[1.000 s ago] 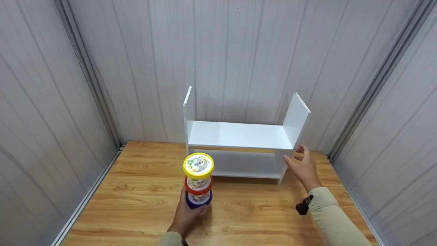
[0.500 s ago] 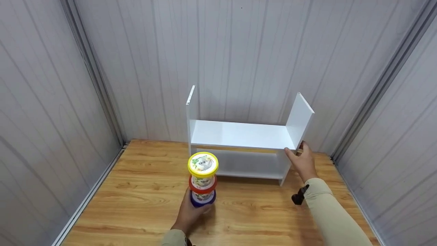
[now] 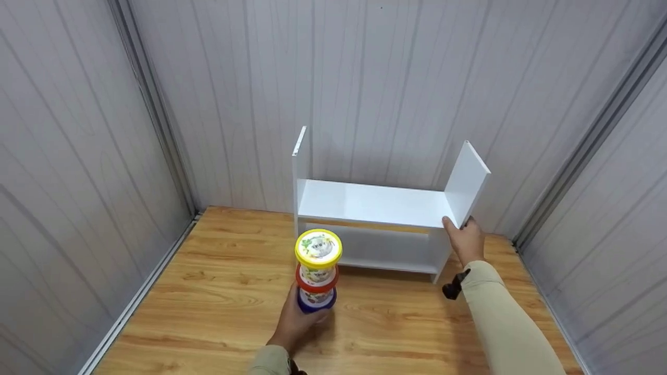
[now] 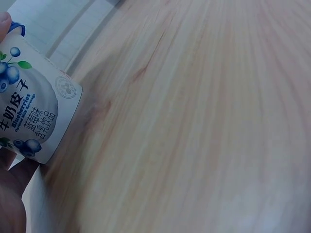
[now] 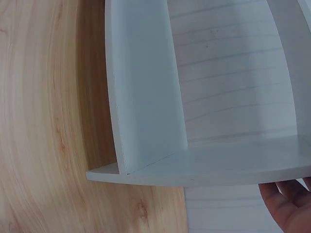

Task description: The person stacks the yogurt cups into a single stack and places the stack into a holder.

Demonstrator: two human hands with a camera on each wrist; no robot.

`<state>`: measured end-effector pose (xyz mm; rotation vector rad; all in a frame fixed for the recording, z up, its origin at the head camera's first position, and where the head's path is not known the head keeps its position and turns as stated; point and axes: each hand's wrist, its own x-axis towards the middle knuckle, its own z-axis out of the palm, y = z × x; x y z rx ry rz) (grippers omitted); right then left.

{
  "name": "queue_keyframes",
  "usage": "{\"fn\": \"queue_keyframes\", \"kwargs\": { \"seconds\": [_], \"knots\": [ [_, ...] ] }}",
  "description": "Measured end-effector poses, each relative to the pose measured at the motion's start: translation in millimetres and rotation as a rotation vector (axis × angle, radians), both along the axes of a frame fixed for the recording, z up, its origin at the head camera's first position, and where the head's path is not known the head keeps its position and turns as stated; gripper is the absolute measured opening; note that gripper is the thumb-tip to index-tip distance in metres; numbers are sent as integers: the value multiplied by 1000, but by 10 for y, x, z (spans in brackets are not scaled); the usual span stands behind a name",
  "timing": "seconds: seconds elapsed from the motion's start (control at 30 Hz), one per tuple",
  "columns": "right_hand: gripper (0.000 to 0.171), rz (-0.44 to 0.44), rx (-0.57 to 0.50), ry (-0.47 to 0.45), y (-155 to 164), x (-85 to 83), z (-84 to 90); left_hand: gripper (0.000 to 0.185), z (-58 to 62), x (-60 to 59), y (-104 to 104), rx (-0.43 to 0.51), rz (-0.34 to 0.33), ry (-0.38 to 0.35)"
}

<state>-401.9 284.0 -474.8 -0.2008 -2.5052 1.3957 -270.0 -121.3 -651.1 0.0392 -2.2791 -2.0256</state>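
My left hand [image 3: 296,322] grips the lowest of three stacked cups, a blue-lidded one [image 3: 317,302]. Above it sit a red-lidded cup [image 3: 316,285] and a yellow-lidded cup [image 3: 319,250]. Blueberries are printed on the blue-lidded cup [image 4: 36,104] in the left wrist view. To the right, my right hand [image 3: 467,244] holds the right side panel of a white two-tier shelf [image 3: 375,205], thumb at the front by the upper board. Its other fingers are mostly behind the panel. In the right wrist view, fingertips [image 5: 270,194] touch the panel's outer face.
The shelf's lower board [image 3: 385,250] lies behind the cup stack. A wood-grain tabletop [image 3: 208,291] spreads under everything. Pale panelled walls [image 3: 385,94] enclose the back and both sides.
My right hand has come in from beside the shelf and taken hold of its right panel. My left hand keeps its grip on the cup stack. The head view has shifted slightly.
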Motion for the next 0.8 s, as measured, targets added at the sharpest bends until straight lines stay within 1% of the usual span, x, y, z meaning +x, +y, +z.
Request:
{"fn": "queue_keyframes", "kwargs": {
  "seconds": [0.13, 0.23, 0.47, 0.53, 0.67, 0.73, 0.8],
  "knots": [
    [82, -4, -45, -18, 11, 10, 10, 116, 23, 16, 23, 32, -21, 4],
    [81, 0, -71, -14, -5, 15, 13, 115, 42, 30, 36, 55, -33, 11],
    [77, -23, -73, 0, -36, -13, -39, 112, 117, 47, 91, 40, -42, 40],
    [76, -31, -77, 0, -37, -15, -42, 112, 150, 37, 116, 48, -55, 44],
    [77, -38, -93, -4, -32, -15, -41, 110, 219, -4, 154, 71, -95, 76],
    [78, -34, -98, -16, -35, -12, -42, 109, 252, -23, 163, 85, -108, 80],
    [79, -28, -105, -28, -36, -8, -48, 107, 287, -36, 170, 77, -110, 72]
  ]
}}
